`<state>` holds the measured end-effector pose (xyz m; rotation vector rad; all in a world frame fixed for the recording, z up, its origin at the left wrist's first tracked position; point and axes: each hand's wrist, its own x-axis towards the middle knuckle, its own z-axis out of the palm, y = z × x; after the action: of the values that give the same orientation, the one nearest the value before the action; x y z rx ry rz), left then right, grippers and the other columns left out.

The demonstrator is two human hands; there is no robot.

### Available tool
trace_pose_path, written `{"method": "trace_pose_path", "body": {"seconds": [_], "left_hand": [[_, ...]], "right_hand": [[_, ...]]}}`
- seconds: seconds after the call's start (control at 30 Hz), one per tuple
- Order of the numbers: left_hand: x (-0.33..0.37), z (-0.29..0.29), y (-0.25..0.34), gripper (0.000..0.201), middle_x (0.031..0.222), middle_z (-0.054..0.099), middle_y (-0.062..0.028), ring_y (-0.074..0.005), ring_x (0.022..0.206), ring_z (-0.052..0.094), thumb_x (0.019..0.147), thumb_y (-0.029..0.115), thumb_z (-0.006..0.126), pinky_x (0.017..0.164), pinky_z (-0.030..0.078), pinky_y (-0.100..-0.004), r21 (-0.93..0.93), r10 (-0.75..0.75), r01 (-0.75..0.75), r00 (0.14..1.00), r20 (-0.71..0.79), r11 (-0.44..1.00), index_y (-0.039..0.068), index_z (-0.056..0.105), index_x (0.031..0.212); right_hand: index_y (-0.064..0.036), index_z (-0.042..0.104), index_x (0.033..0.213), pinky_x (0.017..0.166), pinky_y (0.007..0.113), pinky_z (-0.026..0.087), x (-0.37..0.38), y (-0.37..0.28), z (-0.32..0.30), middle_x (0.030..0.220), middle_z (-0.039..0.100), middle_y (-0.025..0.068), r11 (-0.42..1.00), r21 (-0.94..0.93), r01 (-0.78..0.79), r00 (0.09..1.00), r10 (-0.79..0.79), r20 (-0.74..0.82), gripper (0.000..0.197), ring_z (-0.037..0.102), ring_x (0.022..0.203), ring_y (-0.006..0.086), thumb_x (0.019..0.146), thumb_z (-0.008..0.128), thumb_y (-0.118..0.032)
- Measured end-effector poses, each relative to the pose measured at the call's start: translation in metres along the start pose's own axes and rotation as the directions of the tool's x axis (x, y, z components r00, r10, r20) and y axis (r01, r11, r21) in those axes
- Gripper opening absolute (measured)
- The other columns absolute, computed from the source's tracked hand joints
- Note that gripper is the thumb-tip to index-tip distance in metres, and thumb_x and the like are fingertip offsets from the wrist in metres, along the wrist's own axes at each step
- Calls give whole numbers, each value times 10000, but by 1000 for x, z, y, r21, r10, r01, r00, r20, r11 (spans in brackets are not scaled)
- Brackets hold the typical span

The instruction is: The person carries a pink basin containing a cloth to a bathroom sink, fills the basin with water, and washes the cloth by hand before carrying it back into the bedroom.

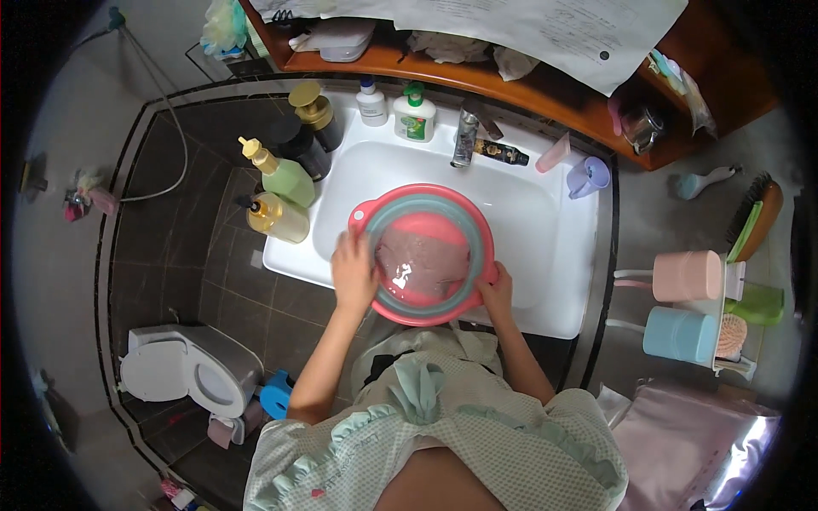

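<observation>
A round pink basin [424, 192] with a grey-blue inner band is held over the front of the white sink [545, 247]. Water stands in it, and a greyish-pink cloth [439, 264] lies soaked under the shiny surface. My left hand [354, 271] grips the basin's left rim, just below its handle with a hole. On the lower right, my right hand [497, 294] holds the rim with its fingers partly hidden behind the edge. The basin is close in front of my body.
Pump bottles, among them a green bottle [288, 180], stand at the sink's left. The faucet [465, 136], a soap bottle [415, 115] and a purple cup [588, 177] line the back. A wooden shelf [392, 64] overhangs. A toilet [192, 375] is at lower left; cups [686, 275] hang right.
</observation>
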<state>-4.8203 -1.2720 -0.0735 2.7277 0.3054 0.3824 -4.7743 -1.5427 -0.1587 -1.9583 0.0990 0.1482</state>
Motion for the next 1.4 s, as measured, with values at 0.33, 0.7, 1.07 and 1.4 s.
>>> {"method": "trace_pose_path", "body": {"seconds": [0.33,0.7,1.07,1.4], "left_hand": [[37,79,-31,294,1000,546,-84,-254,991,482,715,143,556,840,397,-370,89,373,-579,628,683,810,85,555,1003],[62,68,-19,157,706,347,-28,-121,630,356,869,161,460,615,357,-264,-795,170,402,837,520,454,47,356,837],[65,60,-9,356,829,486,-135,-305,757,512,613,49,651,650,415,-378,-730,400,19,827,396,683,47,418,883],[69,70,-14,232,770,569,-183,-354,751,552,666,119,627,629,426,-410,-602,496,-150,734,464,784,27,507,843]], "right_hand": [[90,513,1001,641,289,463,-2,17,8,819,602,117,1000,0,1,996,-1,-90,453,569,697,171,598,609,-95],[75,550,953,642,285,461,-1,-15,5,794,610,134,994,4,-105,992,105,-66,418,581,703,190,583,602,-113],[35,596,824,680,373,459,49,-43,1,775,618,178,931,-271,-244,958,274,80,433,599,737,294,582,652,-319],[27,604,830,679,366,458,66,-69,3,761,619,182,880,-445,-163,955,254,153,430,602,746,297,620,630,-347]]}}
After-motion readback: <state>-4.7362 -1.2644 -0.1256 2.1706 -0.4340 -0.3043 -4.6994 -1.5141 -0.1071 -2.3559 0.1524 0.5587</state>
